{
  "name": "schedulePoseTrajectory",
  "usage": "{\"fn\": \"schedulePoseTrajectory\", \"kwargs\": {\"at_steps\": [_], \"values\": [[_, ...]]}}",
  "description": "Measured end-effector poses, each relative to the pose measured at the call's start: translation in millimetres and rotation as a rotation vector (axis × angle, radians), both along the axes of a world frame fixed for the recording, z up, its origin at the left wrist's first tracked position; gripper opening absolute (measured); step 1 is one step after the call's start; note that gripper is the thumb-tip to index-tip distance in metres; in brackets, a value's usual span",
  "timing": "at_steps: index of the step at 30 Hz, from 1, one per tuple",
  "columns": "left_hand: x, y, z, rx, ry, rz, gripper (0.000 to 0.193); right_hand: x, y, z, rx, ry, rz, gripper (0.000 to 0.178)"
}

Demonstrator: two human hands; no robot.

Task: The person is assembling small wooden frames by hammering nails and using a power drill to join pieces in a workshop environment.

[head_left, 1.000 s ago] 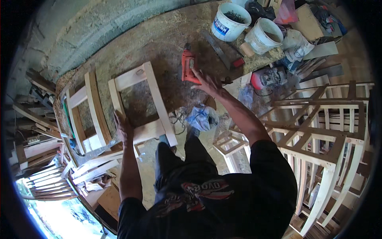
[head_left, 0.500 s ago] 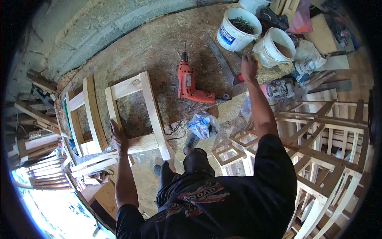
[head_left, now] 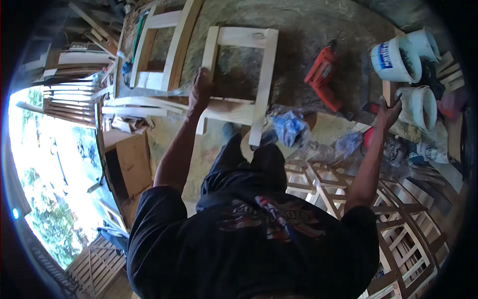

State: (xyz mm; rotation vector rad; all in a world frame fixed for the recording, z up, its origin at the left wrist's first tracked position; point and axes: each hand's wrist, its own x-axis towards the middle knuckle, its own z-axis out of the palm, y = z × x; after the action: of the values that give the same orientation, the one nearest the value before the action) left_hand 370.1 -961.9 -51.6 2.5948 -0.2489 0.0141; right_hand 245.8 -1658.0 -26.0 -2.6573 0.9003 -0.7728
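Note:
My left hand (head_left: 200, 92) grips the near left upright of a pale wooden frame (head_left: 266, 74), which lies partly over the bench's near edge. My right hand (head_left: 387, 115) is out at the right, its fingers closed at a short brown wooden piece (head_left: 388, 91); a thin dark thing by the fingertips is too small to name. Just left of that hand lies a square with a red handle (head_left: 370, 107), its blade dim against the bench. Between my hands an orange corded drill (head_left: 322, 77) rests on its side.
A second wooden frame (head_left: 177, 47) lies on the bench at the left. White buckets (head_left: 396, 62) stand at the right, one holding dark nails or screws. A plastic bag (head_left: 290, 128) sits at the near edge. Stacked wooden frames (head_left: 398, 219) fill the floor at right.
The view has swung to the right, so the bench things sit differently. My right hand has come back slightly from the buckets, with the wooden piece at its fingers. My left hand stays on the frame.

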Motion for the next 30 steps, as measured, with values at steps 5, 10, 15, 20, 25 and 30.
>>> {"fn": "schedulePoseTrajectory", "kwargs": {"at_steps": [5, 10, 15, 20, 25, 30], "values": [[10.6, 5.8, 36.0, -0.221, -0.202, 0.032, 0.050, 12.1, 222.9, 44.0, 0.557, -0.174, 0.565, 0.049], [52.7, -3.0, 76.3, -0.217, 0.206, -0.367, 0.025, 36.1, 413.8, 41.4, 0.553, 0.191, 0.803, 0.038], [80.4, -0.8, 65.4, -0.113, 0.192, -0.878, 0.026, 55.5, 485.7, 24.4, 0.411, 0.371, 0.914, 0.054], [81.0, 14.6, 41.6, -0.103, 0.342, -1.010, 0.028, 61.5, 497.5, 13.6, 0.486, 0.322, 0.952, 0.051], [85.5, 17.0, 29.8, -0.087, 0.354, -1.051, 0.027, 64.5, 504.0, 13.4, 0.543, 0.425, 0.846, 0.044], [89.3, 21.6, 31.1, -0.305, 0.436, -1.069, 0.024, 62.6, 501.6, 17.7, 0.643, 0.455, 0.814, 0.044]]}}
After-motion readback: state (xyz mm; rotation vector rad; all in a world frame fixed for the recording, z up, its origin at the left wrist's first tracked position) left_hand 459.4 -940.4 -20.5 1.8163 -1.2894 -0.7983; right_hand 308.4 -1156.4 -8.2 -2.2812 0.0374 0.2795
